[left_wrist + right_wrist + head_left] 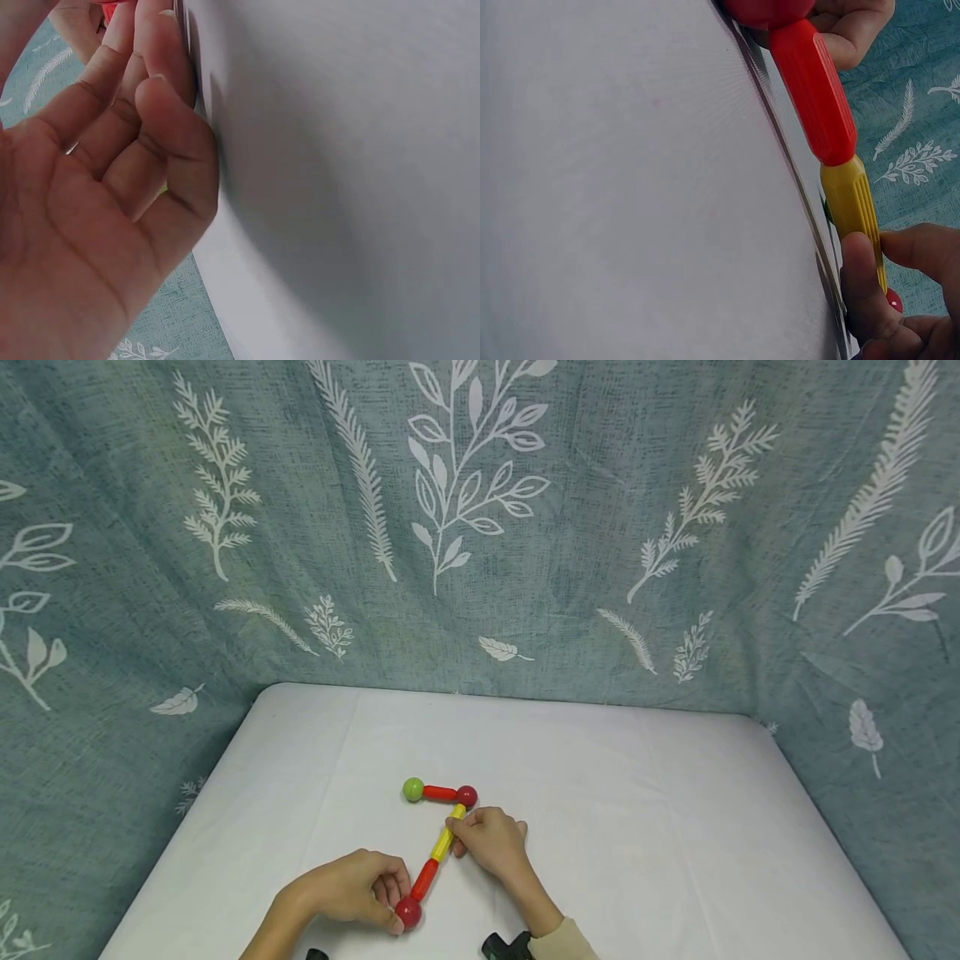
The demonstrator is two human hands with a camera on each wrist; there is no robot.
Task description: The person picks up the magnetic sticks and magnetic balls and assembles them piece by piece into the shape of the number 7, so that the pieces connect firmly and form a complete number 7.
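A chain of toy rods and balls lies on the white table. At its near end, my left hand (352,887) pinches a red ball (408,912) between thumb and fingers. A ridged red rod (814,90) joins this ball to a yellow rod (845,196). My right hand (491,839) pinches the yellow rod between thumb and forefinger. Beyond it, a second red ball (467,796) meets the yellow rod's far end. Another red rod (440,793) runs left from there to a green ball (413,789). In the left wrist view my curled fingers hide most of the pieces.
The white table (600,827) has rounded far corners. A blue-green curtain (570,527) with white leaf prints hangs behind it and at both sides. A black strap piece (506,946) sits by my right wrist at the bottom edge.
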